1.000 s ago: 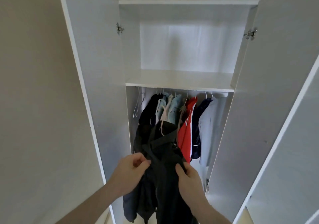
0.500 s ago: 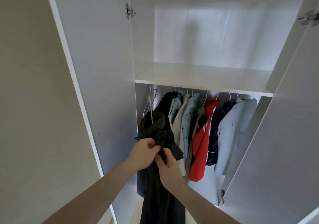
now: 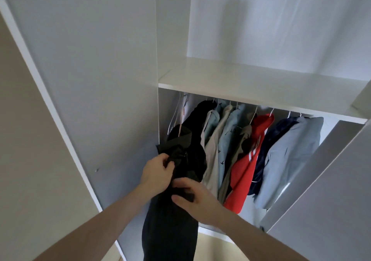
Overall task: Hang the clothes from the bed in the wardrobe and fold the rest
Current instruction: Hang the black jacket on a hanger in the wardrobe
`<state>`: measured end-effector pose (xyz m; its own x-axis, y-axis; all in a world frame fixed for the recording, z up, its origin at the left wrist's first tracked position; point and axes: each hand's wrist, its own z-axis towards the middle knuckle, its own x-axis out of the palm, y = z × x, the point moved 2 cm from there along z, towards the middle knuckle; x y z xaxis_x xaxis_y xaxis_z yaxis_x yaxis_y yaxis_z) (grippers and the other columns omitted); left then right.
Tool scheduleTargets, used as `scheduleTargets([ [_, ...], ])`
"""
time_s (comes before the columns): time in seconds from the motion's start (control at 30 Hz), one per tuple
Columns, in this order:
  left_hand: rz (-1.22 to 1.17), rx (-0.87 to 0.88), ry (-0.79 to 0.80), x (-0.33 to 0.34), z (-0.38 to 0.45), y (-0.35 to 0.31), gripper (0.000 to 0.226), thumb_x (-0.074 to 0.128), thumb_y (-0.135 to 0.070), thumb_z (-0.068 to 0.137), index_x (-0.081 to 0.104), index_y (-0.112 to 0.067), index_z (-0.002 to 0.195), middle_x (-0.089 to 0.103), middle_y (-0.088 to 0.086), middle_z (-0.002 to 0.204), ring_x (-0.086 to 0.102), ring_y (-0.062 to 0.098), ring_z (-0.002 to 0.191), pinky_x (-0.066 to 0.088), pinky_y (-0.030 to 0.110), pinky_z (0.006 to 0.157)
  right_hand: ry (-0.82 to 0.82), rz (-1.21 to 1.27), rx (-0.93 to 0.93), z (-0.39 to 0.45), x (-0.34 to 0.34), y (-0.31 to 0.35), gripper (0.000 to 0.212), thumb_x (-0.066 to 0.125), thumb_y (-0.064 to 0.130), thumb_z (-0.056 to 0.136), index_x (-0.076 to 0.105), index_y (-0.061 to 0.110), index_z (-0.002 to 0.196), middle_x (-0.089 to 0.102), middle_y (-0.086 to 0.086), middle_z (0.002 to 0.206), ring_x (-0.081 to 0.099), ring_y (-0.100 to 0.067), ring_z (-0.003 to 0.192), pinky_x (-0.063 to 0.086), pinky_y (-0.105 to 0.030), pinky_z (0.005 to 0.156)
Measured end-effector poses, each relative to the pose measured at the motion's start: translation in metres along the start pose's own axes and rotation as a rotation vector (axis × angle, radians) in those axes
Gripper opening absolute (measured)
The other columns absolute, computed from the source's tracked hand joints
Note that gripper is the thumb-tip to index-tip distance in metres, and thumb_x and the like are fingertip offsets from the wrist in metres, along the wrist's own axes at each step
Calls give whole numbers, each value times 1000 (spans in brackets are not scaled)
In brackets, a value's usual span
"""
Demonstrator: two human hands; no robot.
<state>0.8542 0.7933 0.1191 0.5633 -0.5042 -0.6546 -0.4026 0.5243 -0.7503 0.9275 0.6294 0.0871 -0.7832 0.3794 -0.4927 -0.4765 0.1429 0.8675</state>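
Observation:
A black jacket on a pale hanger hangs down in front of the open white wardrobe, at the left end of its hanging space. My left hand grips the jacket's front near the collar. Just below it, my right hand pinches the dark fabric. The hanger's hook reaches up under the shelf; the rail itself is hidden. To the right hang several garments: light blue and beige shirts, a red top, a navy one and a pale blue jacket.
The wardrobe's left door stands open beside my left arm, the right door open at the right. A bare white shelf lies above the clothes. A couple of bare hangers hang at the far left.
I have stepped closer to the wardrobe. The black jacket has moved up and left toward the end of the row, and both hands have come together on its front.

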Motion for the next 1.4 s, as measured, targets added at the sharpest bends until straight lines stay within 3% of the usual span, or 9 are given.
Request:
scheduleTargets([
  [0.1,26,-54,5,2,13,9,10,57,-26,103,66,-23,99,70,0,83,67,17,75,58,42,73,-180,-110,28,28,-60,-33,17,62,22,93,75,33,97,75,13,91,72,-7,86,60,-34,79],
  [0.2,79,-89,-7,9,20,17,10,55,-21,104,65,-17,103,70,6,88,65,21,76,54,37,74,-334,-302,48,80,-123,-58,25,62,9,91,73,21,110,74,5,105,69,-13,98,55,-35,89],
  [0.3,84,-123,-46,17,26,14,9,56,-18,104,64,-17,101,70,7,84,63,17,71,45,20,61,-144,-631,47,148,-161,-80,57,63,7,88,52,15,144,54,-6,143,49,-24,133,42,-35,108],
  [0.4,78,-158,-72,23,25,9,9,58,-16,102,66,-15,99,69,8,81,64,24,71,51,38,69,81,-951,14,204,-167,-95,82,70,12,88,30,15,159,30,-7,164,22,-30,153,27,-43,124],
  [0.57,140,-210,-153,19,25,10,7,61,-21,100,68,-18,99,69,4,81,65,33,79,52,44,72,367,-1354,63,263,-147,-117,75,59,18,99,22,19,163,18,-6,171,0,-32,159,10,-58,127],
  [0.8,179,-181,-181,9,38,20,9,59,-22,100,65,-23,93,69,-2,81,62,21,71,49,38,67,381,-1647,62,281,-143,-144,25,51,18,102,65,24,123,65,-1,130,50,-26,129,17,-52,123],
  [1.0,195,-157,-204,11,48,23,11,58,-23,100,64,-22,91,68,-2,81,61,22,76,51,39,71,460,-1726,18,271,-166,-165,11,55,13,99,58,20,91,64,-2,97,59,-24,114,19,-48,122],
  [1.27,160,-159,-192,36,81,1,13,54,-26,100,63,-21,92,66,1,84,62,24,79,55,41,73,581,-1817,104,256,-199,-176,40,51,20,105,54,18,145,59,-2,141,50,-24,134,13,-44,126],
  [1.4,198,-211,-208,45,92,-11,15,51,-23,99,61,-15,91,65,6,83,61,28,77,53,40,69,600,-1810,116,243,-214,-178,42,50,21,107,49,17,149,50,-5,152,44,-26,141,15,-40,124],
])
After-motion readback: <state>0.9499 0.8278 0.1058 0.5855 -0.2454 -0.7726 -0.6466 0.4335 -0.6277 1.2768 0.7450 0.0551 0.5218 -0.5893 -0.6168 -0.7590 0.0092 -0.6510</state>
